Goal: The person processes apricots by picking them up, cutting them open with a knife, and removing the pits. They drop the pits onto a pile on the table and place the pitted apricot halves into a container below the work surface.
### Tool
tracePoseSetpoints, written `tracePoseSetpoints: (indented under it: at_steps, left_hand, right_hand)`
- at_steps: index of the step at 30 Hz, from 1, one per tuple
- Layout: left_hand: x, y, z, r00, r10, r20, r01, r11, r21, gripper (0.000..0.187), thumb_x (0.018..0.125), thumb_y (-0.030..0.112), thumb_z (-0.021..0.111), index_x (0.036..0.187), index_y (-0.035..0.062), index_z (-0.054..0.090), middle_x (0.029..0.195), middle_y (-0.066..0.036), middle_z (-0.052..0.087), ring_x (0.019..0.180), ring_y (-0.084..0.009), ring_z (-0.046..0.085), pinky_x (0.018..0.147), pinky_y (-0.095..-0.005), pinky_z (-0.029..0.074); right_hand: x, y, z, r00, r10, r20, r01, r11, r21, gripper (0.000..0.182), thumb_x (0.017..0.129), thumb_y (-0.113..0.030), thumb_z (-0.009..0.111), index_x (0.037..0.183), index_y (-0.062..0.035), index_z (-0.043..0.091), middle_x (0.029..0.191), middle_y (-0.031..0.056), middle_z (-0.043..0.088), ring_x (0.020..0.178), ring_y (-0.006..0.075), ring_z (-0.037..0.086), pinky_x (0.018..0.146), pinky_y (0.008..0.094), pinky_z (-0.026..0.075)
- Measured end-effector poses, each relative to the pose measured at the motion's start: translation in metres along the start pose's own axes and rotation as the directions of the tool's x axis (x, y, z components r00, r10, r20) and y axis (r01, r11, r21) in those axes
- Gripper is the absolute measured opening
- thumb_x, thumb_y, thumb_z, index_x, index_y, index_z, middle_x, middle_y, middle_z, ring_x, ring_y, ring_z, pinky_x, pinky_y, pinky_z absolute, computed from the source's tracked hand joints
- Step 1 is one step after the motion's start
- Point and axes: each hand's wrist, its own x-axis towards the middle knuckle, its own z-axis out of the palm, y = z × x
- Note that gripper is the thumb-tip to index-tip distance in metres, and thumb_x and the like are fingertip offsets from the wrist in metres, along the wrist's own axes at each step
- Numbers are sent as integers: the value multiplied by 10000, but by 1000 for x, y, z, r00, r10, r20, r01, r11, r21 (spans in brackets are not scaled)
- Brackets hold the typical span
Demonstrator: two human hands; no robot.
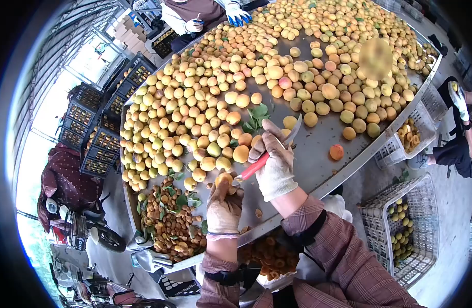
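My left hand (225, 208), in a soiled whitish glove, holds a yellow-orange apricot (224, 179) between thumb and fingers near the front of the metal table. My right hand (275, 164), also gloved, is wrapped round a red-handled knife (255, 167). One end of the red handle points down to the apricot, where a small metal tip shows; a curved blade (294, 130) sticks up beyond the right hand. Green leaves (256, 117) lie just past the hands. A heap of brownish apricot pieces or pits (170, 226) lies left of my left hand.
Many whole apricots (195, 87) cover the table (325, 154). Grey crates (372, 218) stand on the right; black crates (97, 149) are stacked on the left. A co-worker's blue-gloved hand (238, 15) is at the far edge, another person's gloved hand (457, 97) at the right.
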Motion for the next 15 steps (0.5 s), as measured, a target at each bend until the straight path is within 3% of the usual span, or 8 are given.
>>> tracePoseSetpoints:
  at_steps: [2,5,8,10,12,13,14,15]
  left_hand:
    - [2,11,-3,976,218,25,-215,928,304,366,881,-36,519,1244,0,486,1114,-152,601,980,-282,619,778,-412,559]
    - [1,24,4,988,117,-98,-108,989,101,349,928,96,524,1269,41,472,1191,-125,572,1074,-278,578,890,-437,497]
    - [-3,34,-4,997,35,-75,-32,999,39,329,970,183,456,1262,34,478,1208,-126,568,1111,-265,554,918,-440,470]
    - [-8,38,-5,1000,1,-27,1,998,70,291,969,197,450,1209,43,513,1164,-115,591,1064,-228,573,896,-397,482]
    - [-9,39,-33,996,8,-86,-2,998,69,231,971,211,444,1110,71,563,1022,-38,633,876,-135,595,767,-274,500]
    - [-17,46,-36,910,-73,409,-135,878,458,209,976,188,418,1054,66,569,927,10,619,793,-92,571,722,-229,486]
    - [-6,55,-81,930,-141,340,84,981,177,213,979,163,386,1026,49,560,868,39,593,808,-45,553,750,-188,462]
    - [-3,50,-95,970,-111,218,46,958,282,244,982,181,390,1108,30,534,958,1,604,893,-93,567,819,-228,460]
  right_hand:
    - [-3,-10,13,999,-6,38,13,986,-169,225,892,-35,565,1111,-68,609,683,-7,492,545,67,421,481,211,369]
    - [-17,-19,31,966,193,171,-34,753,-657,234,880,-5,558,1096,-59,631,765,-21,555,584,59,475,511,206,399]
    - [-21,0,11,779,300,550,397,442,-804,222,844,-79,603,1061,-86,647,841,35,647,675,166,602,601,283,475]
    - [-29,-2,13,716,446,537,610,-24,-792,242,787,-238,663,1011,-145,672,877,98,673,778,280,653,676,363,513]
    - [-34,11,7,641,422,640,731,-83,-678,186,749,-227,680,912,-140,660,773,98,637,712,296,637,611,396,502]
    - [-34,7,8,622,400,673,764,-125,-633,147,746,-226,677,869,-149,655,750,87,630,690,291,636,596,404,498]
    - [-33,10,5,613,400,682,775,-132,-619,102,752,-230,667,820,-158,644,705,74,607,643,292,620,560,402,487]
    - [-35,9,1,625,337,704,773,-145,-618,100,750,-238,665,790,-151,634,685,68,594,621,297,608,547,396,482]
